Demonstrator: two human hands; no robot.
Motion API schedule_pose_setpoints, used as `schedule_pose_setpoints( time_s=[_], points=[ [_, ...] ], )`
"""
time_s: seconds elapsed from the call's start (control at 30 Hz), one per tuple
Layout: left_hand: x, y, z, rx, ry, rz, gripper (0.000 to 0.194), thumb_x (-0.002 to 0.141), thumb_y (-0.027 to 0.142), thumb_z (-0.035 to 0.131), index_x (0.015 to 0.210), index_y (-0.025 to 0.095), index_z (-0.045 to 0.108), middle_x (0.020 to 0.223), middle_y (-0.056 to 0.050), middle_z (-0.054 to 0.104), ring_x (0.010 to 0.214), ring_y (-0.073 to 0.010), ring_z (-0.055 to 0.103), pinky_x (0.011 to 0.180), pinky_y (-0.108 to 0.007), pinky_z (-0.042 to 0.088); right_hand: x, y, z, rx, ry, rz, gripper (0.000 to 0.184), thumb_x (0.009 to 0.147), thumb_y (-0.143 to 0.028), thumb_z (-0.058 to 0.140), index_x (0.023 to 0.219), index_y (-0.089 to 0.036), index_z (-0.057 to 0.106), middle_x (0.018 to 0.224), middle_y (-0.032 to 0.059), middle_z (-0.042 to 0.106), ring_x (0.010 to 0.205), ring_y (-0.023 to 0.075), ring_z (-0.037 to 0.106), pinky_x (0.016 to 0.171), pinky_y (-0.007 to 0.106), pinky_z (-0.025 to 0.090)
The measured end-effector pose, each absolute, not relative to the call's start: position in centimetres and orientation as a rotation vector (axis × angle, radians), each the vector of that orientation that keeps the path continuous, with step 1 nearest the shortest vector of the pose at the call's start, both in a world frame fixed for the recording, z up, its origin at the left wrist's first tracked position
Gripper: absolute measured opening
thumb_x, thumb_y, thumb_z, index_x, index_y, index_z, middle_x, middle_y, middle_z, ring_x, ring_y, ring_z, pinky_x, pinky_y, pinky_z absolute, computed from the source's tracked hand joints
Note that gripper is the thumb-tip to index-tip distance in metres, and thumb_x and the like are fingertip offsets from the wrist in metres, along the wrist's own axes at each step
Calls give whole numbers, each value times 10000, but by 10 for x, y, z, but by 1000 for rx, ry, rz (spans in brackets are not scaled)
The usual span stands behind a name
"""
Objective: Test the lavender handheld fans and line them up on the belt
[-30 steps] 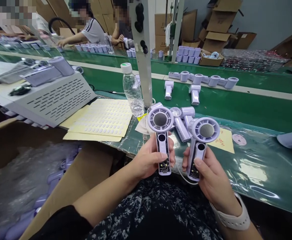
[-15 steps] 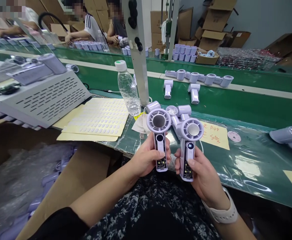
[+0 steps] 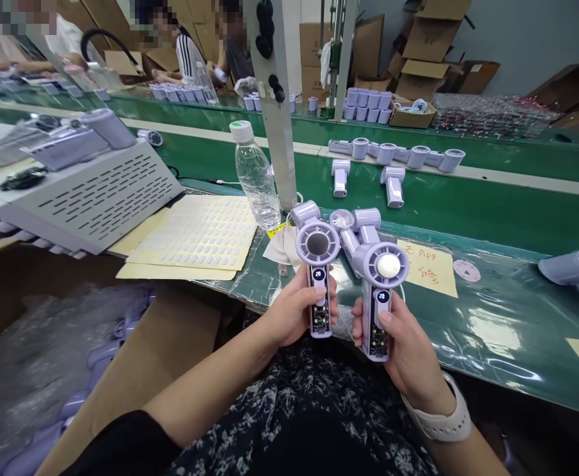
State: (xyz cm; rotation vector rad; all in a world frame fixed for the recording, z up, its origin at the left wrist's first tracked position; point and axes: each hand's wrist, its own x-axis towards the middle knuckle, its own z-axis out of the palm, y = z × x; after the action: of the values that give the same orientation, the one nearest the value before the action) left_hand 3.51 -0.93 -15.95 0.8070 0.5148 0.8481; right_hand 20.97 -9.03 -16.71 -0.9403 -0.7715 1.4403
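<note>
In the head view, taking the clear water bottle (image 3: 257, 182) as our landmark, we hold two lilac handheld fans to its right and nearer to us. Our left hand (image 3: 293, 307) is wrapped around the handle of the left handheld fan (image 3: 319, 280), the one closer to the bottle; our right hand (image 3: 411, 340) is closed around the right handheld fan (image 3: 381, 311), farther from it. Both displays read 20, and each thumb lies on the pale strip below its display. To hold these well, we would keep both rings tipped toward our eyes, rest the thumbs low so neither number is covered, and keep skin off the bare circuit boards beneath. The two heads sit close together, so a little more gap would avoid knocks. Left of the bottle lies a sticker sheet (image 3: 205, 228); to its right, beyond our hands, are loose fans (image 3: 367, 221).
</note>
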Motion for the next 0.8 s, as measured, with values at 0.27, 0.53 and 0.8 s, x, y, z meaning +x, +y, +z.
schedule_pose_setpoints(
  time_s=[0.27, 0.53, 0.8],
  points=[
    [33, -7, -153, 939, 507, 809, 442, 791, 437, 802, 1012, 208, 496, 858, 24, 604, 620, -113, 607, 541, -251, 548, 210, -86, -159, -970, -794, 1382, 202, 948, -417, 684, 1040, -239, 659, 941, 34, 679, 674, 150, 603, 599, 279, 536],
    [34, -7, -155, 942, 516, 817, 413, 793, 400, 785, 1015, 208, 495, 874, 17, 585, 636, -125, 597, 535, -267, 515, 212, -86, -159, -961, -744, 1405, 232, 934, -428, 677, 1064, -237, 656, 1000, 53, 682, 717, 170, 627, 626, 304, 560],
    [34, -7, -150, 934, 504, 830, 349, 798, 337, 768, 975, 207, 496, 868, 12, 602, 641, -143, 610, 580, -305, 524, 213, -86, -157, -954, -756, 1385, 240, 921, -432, 699, 1043, -229, 661, 961, 52, 693, 678, 165, 635, 578, 290, 548]
  ],
)
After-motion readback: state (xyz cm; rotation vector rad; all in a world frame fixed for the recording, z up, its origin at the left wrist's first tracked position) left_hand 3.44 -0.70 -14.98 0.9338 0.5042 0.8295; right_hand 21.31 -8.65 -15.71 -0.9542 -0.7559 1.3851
